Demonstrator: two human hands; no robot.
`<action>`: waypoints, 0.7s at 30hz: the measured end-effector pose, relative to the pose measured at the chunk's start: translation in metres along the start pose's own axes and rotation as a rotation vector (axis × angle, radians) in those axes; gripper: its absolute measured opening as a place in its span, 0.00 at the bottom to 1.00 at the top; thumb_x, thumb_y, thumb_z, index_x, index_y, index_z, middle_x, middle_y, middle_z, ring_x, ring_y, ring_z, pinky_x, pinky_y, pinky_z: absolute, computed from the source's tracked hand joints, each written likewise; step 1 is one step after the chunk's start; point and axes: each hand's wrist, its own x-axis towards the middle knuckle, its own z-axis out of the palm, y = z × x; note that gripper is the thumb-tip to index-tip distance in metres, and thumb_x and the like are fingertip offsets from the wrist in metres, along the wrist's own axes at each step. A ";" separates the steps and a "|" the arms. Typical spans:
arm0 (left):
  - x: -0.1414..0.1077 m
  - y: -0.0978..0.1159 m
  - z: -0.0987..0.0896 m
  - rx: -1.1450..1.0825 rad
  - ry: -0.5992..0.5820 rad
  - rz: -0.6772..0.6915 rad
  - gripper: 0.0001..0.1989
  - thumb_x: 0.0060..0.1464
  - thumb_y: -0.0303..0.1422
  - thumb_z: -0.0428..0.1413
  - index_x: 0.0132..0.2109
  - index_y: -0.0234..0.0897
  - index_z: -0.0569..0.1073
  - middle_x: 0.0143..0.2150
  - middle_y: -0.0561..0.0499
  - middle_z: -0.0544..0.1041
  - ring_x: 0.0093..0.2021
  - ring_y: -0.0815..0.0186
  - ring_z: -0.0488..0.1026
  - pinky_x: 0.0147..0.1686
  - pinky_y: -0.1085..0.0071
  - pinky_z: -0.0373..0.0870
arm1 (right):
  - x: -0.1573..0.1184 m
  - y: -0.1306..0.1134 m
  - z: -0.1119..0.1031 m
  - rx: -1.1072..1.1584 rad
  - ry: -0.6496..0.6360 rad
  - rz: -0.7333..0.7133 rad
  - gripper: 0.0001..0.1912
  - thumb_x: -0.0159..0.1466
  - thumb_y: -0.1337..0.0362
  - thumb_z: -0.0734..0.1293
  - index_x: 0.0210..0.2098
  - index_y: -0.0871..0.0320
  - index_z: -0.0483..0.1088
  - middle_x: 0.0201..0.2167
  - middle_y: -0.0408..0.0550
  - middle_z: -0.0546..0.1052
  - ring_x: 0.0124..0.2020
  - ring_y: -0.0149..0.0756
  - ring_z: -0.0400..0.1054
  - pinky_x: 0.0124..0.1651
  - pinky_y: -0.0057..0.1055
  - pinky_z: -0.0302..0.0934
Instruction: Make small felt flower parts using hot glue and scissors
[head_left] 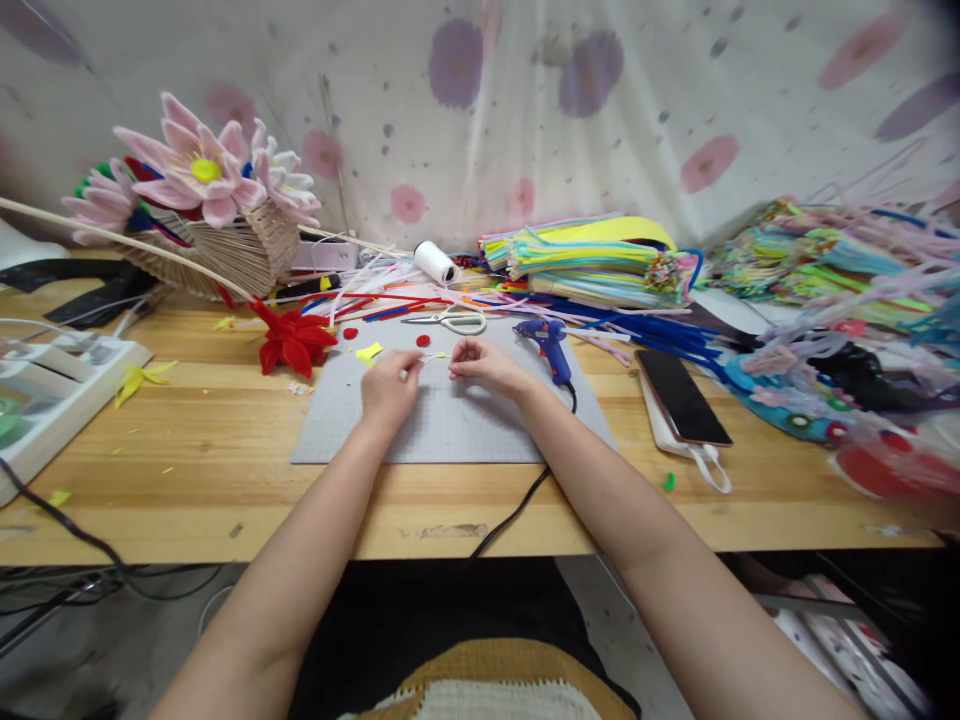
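Over the grey cutting mat [330, 425], my left hand [390, 388] pinches the end of a thin white-and-yellow strip [437, 356]. Across from it, my right hand [486, 366] has its fingers curled together at the strip's yellow end; whether they touch the strip is too small to tell. A yellow scrap [369, 352] lies just beyond my left hand. Two small red pieces lie on the mat, one a red disc [423, 341]. White-handled scissors [459, 320] rest at the mat's back edge, and a blue glue gun [551, 345] lies to the right of my right hand.
A red fuzzy flower [291, 338] and a basket of pink flowers [217, 250] stand left. Pipe cleaner bundles [592, 255] and a white spool [436, 262] line the back. A phone [682, 395] lies right; a power strip [67, 395] sits far left. The glue gun's cord [517, 508] crosses the front edge.
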 end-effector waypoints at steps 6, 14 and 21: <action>0.022 -0.045 -0.031 -0.399 0.542 -0.406 0.11 0.47 0.29 0.55 0.41 0.34 0.70 0.29 0.53 0.72 0.30 0.71 0.72 0.37 0.72 0.69 | 0.021 -0.003 0.036 -0.246 0.081 0.013 0.04 0.55 0.73 0.65 0.31 0.61 0.69 0.28 0.43 0.74 0.21 0.22 0.64 0.30 0.23 0.61; 0.022 -0.048 -0.035 -0.454 0.574 -0.471 0.10 0.46 0.27 0.55 0.39 0.34 0.68 0.28 0.54 0.71 0.28 0.72 0.71 0.34 0.73 0.68 | 0.055 0.001 0.104 -0.702 -0.055 -0.185 0.18 0.54 0.69 0.67 0.45 0.65 0.72 0.50 0.56 0.71 0.52 0.38 0.65 0.54 0.29 0.56; 0.020 -0.052 -0.033 -0.476 0.552 -0.437 0.10 0.46 0.28 0.56 0.38 0.35 0.68 0.29 0.53 0.72 0.29 0.72 0.71 0.34 0.73 0.68 | 0.037 -0.016 0.074 -0.508 -0.033 -0.059 0.18 0.57 0.72 0.62 0.46 0.60 0.73 0.45 0.49 0.75 0.30 0.27 0.69 0.39 0.26 0.63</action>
